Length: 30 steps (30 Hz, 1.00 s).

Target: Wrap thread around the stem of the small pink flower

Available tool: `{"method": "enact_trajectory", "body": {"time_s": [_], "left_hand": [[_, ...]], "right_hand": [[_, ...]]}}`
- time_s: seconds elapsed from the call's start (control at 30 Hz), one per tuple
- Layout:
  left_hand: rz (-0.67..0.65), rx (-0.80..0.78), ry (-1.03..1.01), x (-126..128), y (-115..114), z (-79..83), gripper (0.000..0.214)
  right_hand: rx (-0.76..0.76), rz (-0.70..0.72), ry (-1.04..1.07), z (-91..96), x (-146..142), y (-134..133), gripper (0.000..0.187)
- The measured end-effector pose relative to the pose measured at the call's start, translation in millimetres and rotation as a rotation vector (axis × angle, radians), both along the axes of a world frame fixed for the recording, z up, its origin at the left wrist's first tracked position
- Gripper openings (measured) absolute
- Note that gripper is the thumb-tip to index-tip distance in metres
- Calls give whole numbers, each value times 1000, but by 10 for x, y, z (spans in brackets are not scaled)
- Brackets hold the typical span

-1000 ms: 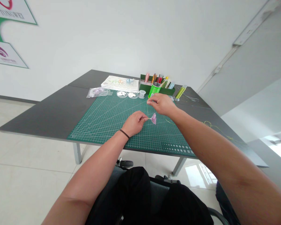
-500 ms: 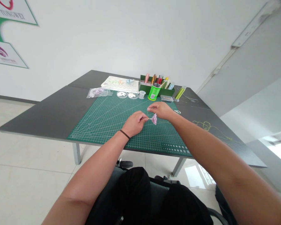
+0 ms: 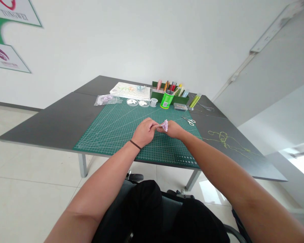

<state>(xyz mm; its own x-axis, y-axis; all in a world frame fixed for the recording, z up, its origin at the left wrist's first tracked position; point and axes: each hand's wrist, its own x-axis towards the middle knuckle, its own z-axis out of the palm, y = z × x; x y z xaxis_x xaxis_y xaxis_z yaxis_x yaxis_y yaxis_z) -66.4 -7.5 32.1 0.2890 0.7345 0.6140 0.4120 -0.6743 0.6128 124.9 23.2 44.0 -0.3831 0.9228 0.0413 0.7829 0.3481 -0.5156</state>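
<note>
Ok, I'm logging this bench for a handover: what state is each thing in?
left hand: fingers pinched on the pink tuft.
right hand: fingers pinched on the same tuft.
pink tuft: held between both hands, over the cutting mat.
scissors: lying flat, untouched.
green cup: upright, untouched.
yellow thread: loose, tangled on the table.
</note>
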Motion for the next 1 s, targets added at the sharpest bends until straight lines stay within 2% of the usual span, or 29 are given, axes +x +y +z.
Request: {"method": "enact_trajectory", "body": {"time_s": [0.13, 0.23, 0.33, 0.4, 0.5, 0.6, 0.67, 0.8, 0.87, 1.0], "left_hand": [[33, 0, -17, 10, -21, 30, 14], [65, -15, -65, 19, -22, 39, 12], [104, -88, -135, 36, -9, 32, 10], [121, -149, -168, 49, 3, 25, 10], [130, -215, -196, 65, 22, 20, 12], [127, -271, -233, 83, 39, 22, 14], [121, -295, -262, 97, 45, 26, 14], [120, -340, -299, 107, 44, 35, 14], [131, -345, -294, 97, 46, 37, 14], [143, -326, -281, 69, 59, 31, 15]], "right_hand": [[-118, -67, 81, -11, -18, -90, 21], [-165, -80, 135, -4, -31, -148, 22], [-150, -56, 151, -35, -25, -186, 27], [-84, -42, 162, -85, -7, -198, 29], [122, -22, 199, -175, 28, -203, 27], [299, -20, 256, -244, 21, -223, 46], [294, -39, 316, -269, -33, -262, 54], [73, 8, 562, -292, -225, -392, 38], [14, -34, 625, -285, -312, -465, 29], [201, -188, 475, -189, -369, -604, 21]]}}
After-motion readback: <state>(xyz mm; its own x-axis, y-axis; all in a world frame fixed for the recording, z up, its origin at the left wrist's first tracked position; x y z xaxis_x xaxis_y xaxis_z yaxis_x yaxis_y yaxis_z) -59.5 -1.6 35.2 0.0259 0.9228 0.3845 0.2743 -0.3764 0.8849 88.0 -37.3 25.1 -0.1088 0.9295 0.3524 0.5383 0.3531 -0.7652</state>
